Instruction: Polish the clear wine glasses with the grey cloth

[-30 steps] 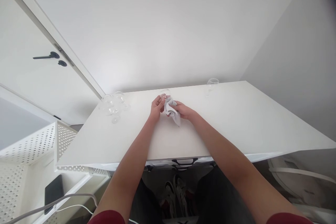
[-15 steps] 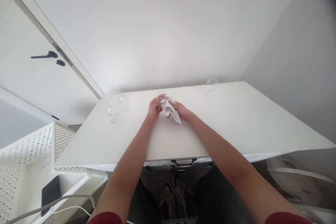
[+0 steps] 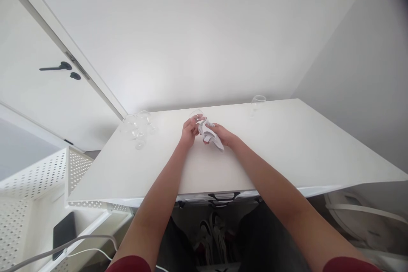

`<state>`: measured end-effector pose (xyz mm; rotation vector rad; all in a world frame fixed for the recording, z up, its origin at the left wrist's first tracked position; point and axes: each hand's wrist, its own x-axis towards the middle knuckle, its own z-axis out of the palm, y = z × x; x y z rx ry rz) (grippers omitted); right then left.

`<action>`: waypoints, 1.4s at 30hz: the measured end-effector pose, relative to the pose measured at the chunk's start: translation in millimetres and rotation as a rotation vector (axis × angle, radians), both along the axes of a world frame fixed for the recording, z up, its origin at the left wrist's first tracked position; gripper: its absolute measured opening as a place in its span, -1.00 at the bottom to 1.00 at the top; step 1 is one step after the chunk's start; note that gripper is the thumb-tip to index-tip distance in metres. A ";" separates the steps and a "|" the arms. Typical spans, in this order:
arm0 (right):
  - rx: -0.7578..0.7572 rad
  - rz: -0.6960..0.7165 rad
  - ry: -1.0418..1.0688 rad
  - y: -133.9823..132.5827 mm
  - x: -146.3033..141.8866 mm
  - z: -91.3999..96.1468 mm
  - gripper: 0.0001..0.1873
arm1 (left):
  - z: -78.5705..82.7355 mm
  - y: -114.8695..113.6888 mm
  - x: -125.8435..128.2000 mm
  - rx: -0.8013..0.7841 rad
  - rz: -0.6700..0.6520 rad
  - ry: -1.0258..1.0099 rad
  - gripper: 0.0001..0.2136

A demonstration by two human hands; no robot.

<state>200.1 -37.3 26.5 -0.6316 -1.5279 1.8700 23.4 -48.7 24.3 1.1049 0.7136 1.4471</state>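
Above the middle of the white cabinet top (image 3: 216, 174), my left hand (image 3: 190, 129) is closed around a clear wine glass (image 3: 196, 113). Only the upper part of its bowl shows beyond my fingers; the rest is hidden by the hands and cloth. My right hand (image 3: 223, 133) grips a crumpled white cloth (image 3: 211, 135), pressed against the glass. The cloth's loose end hangs down toward me. On the left of the top stand several clear stemmed glasses (image 3: 139, 129), close together. One more wine glass (image 3: 257, 103) stands upright at the back, to the right.
A wall (image 3: 204, 38) rises behind the cabinet. To the left are a door with a black handle (image 3: 60, 66) and a white perforated shelf unit (image 3: 79, 168) with a dark tablet-like object (image 3: 63, 231) and cables. Black drawer handles (image 3: 224, 196) line the front edge.
The cloth has turned slightly in my right hand, its loose end swinging a little to the right. Both hands keep their hold, and the view has shifted very slightly.
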 end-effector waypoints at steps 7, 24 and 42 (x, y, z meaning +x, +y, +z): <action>0.263 -0.357 -0.165 6.9 -8.1 -9.4 -0.50 | -4.7 2.5 -0.9 -0.042 0.159 0.049 -0.43; 0.021 -1.173 -0.190 28.9 12.4 -24.6 -0.73 | -1.7 0.3 -2.8 0.052 0.133 -0.031 -0.50; -0.015 -0.757 0.013 24.2 -3.4 -22.5 -0.63 | 2.0 -3.6 3.1 0.086 0.080 0.182 -0.33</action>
